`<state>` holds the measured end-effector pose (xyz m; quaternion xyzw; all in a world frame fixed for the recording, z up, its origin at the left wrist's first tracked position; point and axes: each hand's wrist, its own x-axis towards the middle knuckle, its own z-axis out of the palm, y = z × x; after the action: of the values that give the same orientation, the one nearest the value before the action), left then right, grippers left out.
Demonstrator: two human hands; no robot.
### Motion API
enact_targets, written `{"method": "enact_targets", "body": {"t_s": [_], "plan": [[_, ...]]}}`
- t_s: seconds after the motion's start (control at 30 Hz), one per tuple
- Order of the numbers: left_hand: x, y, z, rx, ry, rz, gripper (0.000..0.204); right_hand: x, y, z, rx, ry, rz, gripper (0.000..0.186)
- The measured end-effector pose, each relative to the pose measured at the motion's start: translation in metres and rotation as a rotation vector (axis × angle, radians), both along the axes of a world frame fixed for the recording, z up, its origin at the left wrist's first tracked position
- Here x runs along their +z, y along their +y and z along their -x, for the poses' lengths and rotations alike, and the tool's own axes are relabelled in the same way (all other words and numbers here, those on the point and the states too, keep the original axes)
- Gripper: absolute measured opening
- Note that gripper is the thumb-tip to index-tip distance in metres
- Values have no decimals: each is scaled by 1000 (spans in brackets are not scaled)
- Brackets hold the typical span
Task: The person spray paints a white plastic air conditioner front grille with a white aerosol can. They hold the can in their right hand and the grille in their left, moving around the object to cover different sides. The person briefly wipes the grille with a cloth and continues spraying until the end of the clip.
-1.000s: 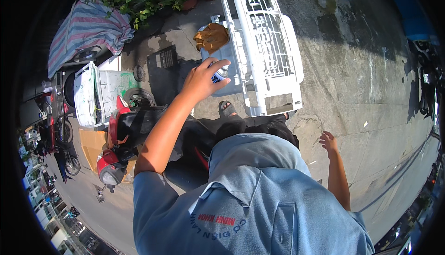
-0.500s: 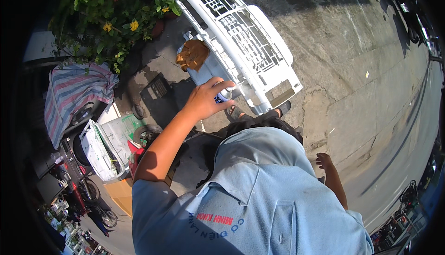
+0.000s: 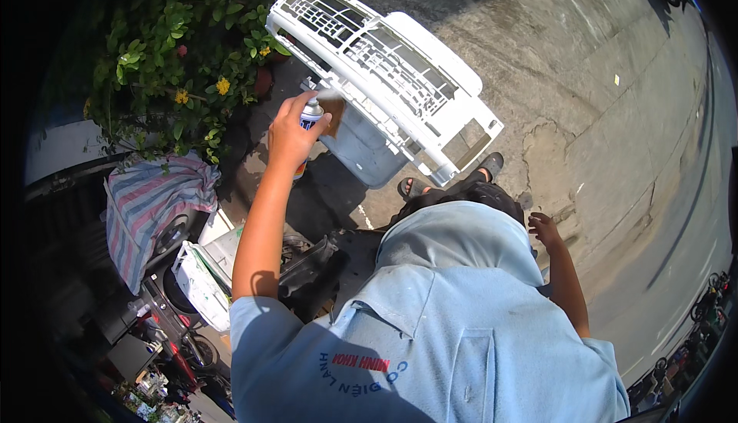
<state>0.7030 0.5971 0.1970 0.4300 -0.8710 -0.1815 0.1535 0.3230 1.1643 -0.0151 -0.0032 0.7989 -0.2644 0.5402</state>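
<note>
You've got hard sun from above, v. bright. White plastic frame (image 3: 377, 96) at 12 o'clock is nr. blown out; your shirt (image 3: 492, 300) at 6 has a dark shadow twd. 7. Pavement (image 3: 596, 131) at 2–3 is sunlit, w/ shade nr. 1. Shrub (image 3: 173, 61) at 10 goes murky. Pale hazy smear by the can (image 3: 310, 115), approx. 11. Fisheye bends edges, corners black; motorbikes (image 3: 701, 309) at 4 tiny, fuzzy.

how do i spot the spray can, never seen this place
Find the long white slatted panel and go to its lower-left edge in the picture, where the person's left hand is. The spray can is the cylinder in that hand, silver on top with blue and white lower down, unlike the brown cloth behind it.
</note>
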Motion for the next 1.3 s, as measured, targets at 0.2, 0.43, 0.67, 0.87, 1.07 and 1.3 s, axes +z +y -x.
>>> {"method": "enact_targets", "body": {"t_s": [0.2, 0.43, 0.67, 0.87, 1.07, 1.3], "plan": [[-7, 104, 10, -274, -108, -209, 50, -19, 46, 16, 12, -61, -189, 42], [6, 128, 28, -185, -86, -179, 47, -38, 64, 60, 71, -117, -267, 48], [37, 3, 22, 212, -103, 147, 48, -29, 6, 174, 89, 107, -61, 48], [31, -67, 3, 301, -139, 193, 50, 30, -52, 167, -33, 225, 23, 51], [3, -48, -3, -71, -97, 13, 49, 4, -6, 42, -280, 97, -117, 43], [-5, -66, -40, -579, 19, -110, 48, -39, 78, -170, -168, -276, 25, 43]]}}
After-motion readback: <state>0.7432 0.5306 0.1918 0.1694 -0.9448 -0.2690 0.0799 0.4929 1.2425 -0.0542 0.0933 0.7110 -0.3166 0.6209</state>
